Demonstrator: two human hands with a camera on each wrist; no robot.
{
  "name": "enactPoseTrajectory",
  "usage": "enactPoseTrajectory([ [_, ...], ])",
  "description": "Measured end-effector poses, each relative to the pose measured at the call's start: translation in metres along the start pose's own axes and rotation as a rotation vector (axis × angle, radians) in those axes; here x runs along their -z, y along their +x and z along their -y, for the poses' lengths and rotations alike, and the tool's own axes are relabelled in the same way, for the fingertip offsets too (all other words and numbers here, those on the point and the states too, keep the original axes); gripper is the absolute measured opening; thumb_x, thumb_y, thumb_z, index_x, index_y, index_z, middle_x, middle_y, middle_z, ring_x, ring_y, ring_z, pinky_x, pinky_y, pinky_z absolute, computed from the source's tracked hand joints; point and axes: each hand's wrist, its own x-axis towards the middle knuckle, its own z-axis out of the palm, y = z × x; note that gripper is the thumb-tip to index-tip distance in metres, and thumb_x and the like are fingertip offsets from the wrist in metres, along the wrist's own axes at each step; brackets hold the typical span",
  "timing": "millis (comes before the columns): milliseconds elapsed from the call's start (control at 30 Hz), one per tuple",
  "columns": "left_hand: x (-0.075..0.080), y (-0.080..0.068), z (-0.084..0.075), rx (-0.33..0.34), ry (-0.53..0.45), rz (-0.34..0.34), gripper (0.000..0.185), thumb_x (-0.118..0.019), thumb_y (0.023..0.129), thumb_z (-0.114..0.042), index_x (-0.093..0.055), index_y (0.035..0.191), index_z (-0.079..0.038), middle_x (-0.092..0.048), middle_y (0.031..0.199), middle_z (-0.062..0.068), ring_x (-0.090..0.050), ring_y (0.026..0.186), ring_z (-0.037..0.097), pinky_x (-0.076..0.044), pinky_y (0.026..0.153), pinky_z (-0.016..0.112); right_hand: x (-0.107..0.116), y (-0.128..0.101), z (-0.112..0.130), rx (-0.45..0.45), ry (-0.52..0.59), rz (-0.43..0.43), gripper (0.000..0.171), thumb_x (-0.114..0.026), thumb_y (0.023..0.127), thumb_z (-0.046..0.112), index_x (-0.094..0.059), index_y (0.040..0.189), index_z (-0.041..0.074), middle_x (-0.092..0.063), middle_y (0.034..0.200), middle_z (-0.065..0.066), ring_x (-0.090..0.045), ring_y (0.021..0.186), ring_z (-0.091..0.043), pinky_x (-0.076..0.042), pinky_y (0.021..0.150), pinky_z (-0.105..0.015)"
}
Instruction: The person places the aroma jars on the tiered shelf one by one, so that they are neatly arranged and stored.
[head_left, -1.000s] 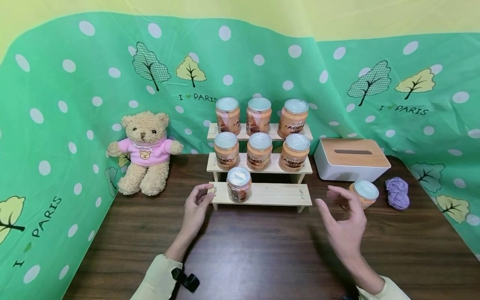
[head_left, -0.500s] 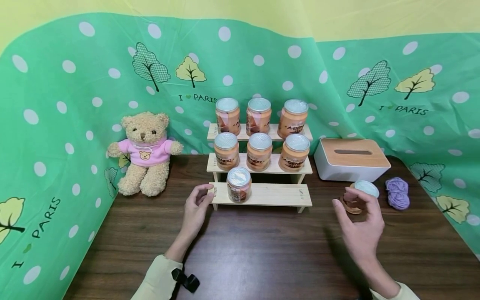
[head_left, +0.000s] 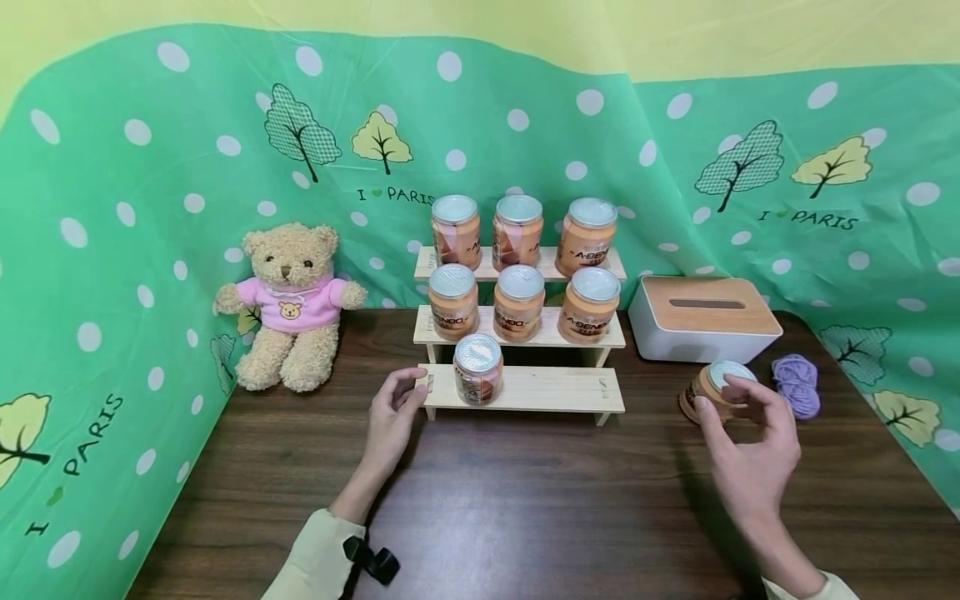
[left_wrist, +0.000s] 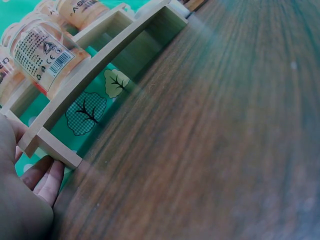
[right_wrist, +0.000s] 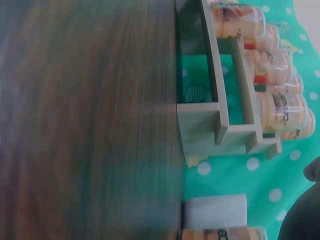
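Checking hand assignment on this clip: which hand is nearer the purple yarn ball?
Right. The right hand grips the tilted jar just left of the purple yarn ball; the left hand holds the wooden rack's left end, far across the table.

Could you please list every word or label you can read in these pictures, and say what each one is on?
"I PARIS", with a heart: green backdrop cloth.
"A-BENBO", partly hidden: right middle-shelf jar.
"CE" mark by a barcode: bottom-shelf jar.
Other jar labels: too small or blurred.

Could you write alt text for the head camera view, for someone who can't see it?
A person's right hand grips a tilted orange jar on a dark wooden table, while the left hand holds the end of a three-step wooden shelf carrying seven similar jars.
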Motion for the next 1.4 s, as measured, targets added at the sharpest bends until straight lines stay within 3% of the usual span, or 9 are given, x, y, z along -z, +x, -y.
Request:
enactPoseTrajectory([
  [333, 0.001, -0.001, 0.000, 0.003, 0.008, 0.006, 0.026, -0.068, 0.106, 0.001, -0.067, 0.132, 0.008, -0.069, 0.140, 0.022, -0.063, 0.129, 0.016, -0.049, 0.109, 0.020, 0.012, 0.011, -0.017, 0.007, -0.123, 0.017, 0.049, -0.090, 0.084, -0.004, -0.075, 0.130, -0.008, -0.060, 0.115, 0.028, -0.053, 0.108, 0.003, -0.041, 0.094, -0.019],
  [467, 0.001, 0.000, -0.001, 0.009, 0.007, 0.006, 0.026, -0.068, 0.106, 0.002, -0.067, 0.132, 0.007, -0.069, 0.141, 0.021, -0.062, 0.130, 0.017, -0.049, 0.109, 0.020, 0.013, 0.014, -0.022, -0.014, -0.158, -0.009, 0.051, -0.092, 0.081, -0.005, -0.076, 0.129, -0.005, -0.057, 0.117, 0.029, -0.051, 0.109, 0.004, -0.040, 0.094, -0.017],
  [700, 0.001, 0.000, -0.001, 0.011, 0.005, 0.003, 0.026, -0.068, 0.106, 0.002, -0.068, 0.132, 0.007, -0.070, 0.140, 0.021, -0.063, 0.128, 0.016, -0.049, 0.108, 0.020, 0.016, 0.014, -0.023, -0.044, -0.216, 0.022, 0.052, -0.092, 0.083, -0.001, -0.073, 0.131, -0.006, -0.048, 0.121, 0.033, -0.044, 0.119, 0.007, -0.036, 0.097, -0.018],
  [967, 0.001, 0.000, 0.000, 0.009, 0.009, 0.001, 0.026, -0.068, 0.106, 0.002, -0.068, 0.131, 0.007, -0.070, 0.140, 0.022, -0.064, 0.127, 0.016, -0.049, 0.109, 0.020, 0.016, 0.016, -0.030, -0.132, -0.259, 0.071, 0.059, -0.095, 0.083, 0.004, -0.072, 0.138, 0.000, -0.049, 0.123, 0.035, -0.047, 0.119, 0.006, -0.040, 0.104, -0.015],
  [1067, 0.001, 0.000, 0.000, 0.011, 0.006, 0.000, 0.026, -0.068, 0.106, 0.002, -0.068, 0.131, 0.007, -0.070, 0.140, 0.021, -0.063, 0.128, 0.015, -0.049, 0.109, 0.020, 0.016, 0.017, -0.034, -0.175, -0.278, 0.093, 0.062, -0.095, 0.085, 0.006, -0.070, 0.142, 0.004, -0.053, 0.129, 0.028, -0.049, 0.123, 0.003, -0.040, 0.106, -0.014],
  [1267, 0.001, 0.001, 0.000, 0.012, 0.009, -0.005, 0.026, -0.068, 0.106, 0.003, -0.068, 0.131, 0.007, -0.070, 0.139, 0.021, -0.064, 0.127, 0.014, -0.049, 0.108, 0.020, 0.016, 0.017, -0.043, -0.281, -0.327, 0.155, 0.066, -0.090, 0.091, 0.007, -0.065, 0.151, 0.010, -0.059, 0.151, -0.007, -0.052, 0.130, -0.001, -0.041, 0.111, -0.015],
  [1400, 0.001, 0.000, 0.000, 0.012, 0.011, -0.005, 0.026, -0.069, 0.106, 0.003, -0.069, 0.131, 0.007, -0.070, 0.139, 0.021, -0.064, 0.125, 0.013, -0.050, 0.107, 0.020, 0.016, 0.017, -0.049, -0.284, -0.345, 0.174, 0.065, -0.089, 0.091, 0.004, -0.065, 0.151, 0.009, -0.061, 0.143, -0.006, -0.050, 0.122, 0.007, -0.039, 0.105, -0.013],
])
